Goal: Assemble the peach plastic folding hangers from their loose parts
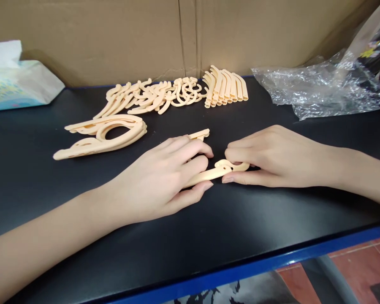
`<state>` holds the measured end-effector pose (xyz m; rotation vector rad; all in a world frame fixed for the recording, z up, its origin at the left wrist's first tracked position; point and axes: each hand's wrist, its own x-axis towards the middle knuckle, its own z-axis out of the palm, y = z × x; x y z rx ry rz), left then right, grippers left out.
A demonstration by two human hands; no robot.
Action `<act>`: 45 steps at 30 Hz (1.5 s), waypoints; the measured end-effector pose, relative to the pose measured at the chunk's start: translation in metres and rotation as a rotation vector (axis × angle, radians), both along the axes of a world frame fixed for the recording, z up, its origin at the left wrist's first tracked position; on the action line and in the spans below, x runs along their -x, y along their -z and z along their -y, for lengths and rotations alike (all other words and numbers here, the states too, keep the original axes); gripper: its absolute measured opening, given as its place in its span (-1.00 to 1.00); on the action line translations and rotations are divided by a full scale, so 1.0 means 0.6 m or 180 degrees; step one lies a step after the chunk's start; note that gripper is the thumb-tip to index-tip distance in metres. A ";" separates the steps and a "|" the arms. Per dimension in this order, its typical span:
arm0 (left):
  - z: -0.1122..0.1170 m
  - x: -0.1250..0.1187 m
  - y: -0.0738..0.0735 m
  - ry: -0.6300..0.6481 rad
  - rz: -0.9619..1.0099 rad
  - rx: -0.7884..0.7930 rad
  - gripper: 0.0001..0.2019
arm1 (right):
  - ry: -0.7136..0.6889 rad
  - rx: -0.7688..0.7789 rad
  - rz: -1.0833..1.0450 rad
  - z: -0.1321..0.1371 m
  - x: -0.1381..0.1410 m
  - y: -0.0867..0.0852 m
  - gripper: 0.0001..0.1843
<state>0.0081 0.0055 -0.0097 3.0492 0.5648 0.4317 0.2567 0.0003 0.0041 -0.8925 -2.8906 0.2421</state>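
My left hand [164,177] lies on the black table [209,228] with its fingers curled round a long peach plastic hanger piece [209,174]. My right hand [272,156] pinches a small curved peach hook part [236,165] at the end of that piece, so the two parts touch between my fingertips. Another end of the piece [200,134] sticks out beyond my left fingers. Most of the long piece is hidden under my left hand.
A stack of finished curved hanger arms [104,135] lies left of my hands. Behind them sit rows of loose hooks [155,95] and short peach tubes [224,86]. A tissue pack [15,82] is far left, crumpled clear plastic bags [323,88] far right, a cardboard wall [183,33] behind.
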 end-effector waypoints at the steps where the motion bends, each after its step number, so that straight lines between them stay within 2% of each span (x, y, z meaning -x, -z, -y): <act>1: 0.000 0.000 0.000 -0.0007 -0.0001 -0.0008 -0.76 | 0.0006 0.0008 0.0008 0.000 0.000 0.000 -0.57; 15: 0.003 -0.003 -0.010 -0.0023 -0.0066 0.0134 -0.76 | 0.0020 -0.0039 0.0098 0.003 0.002 -0.004 -0.58; 32: 0.003 -0.002 -0.011 -0.0024 -0.0061 0.0165 -0.76 | 0.0044 -0.0051 0.0077 0.004 0.003 -0.005 -0.59; 39: 0.004 -0.001 -0.012 -0.0035 -0.0081 0.0192 -0.75 | 0.0086 0.0018 -0.0008 0.004 0.002 -0.003 -0.67; 45: 0.005 -0.002 -0.011 -0.0022 -0.0060 0.0096 -0.77 | -0.0030 -0.0416 -0.0077 0.003 0.005 0.000 -0.65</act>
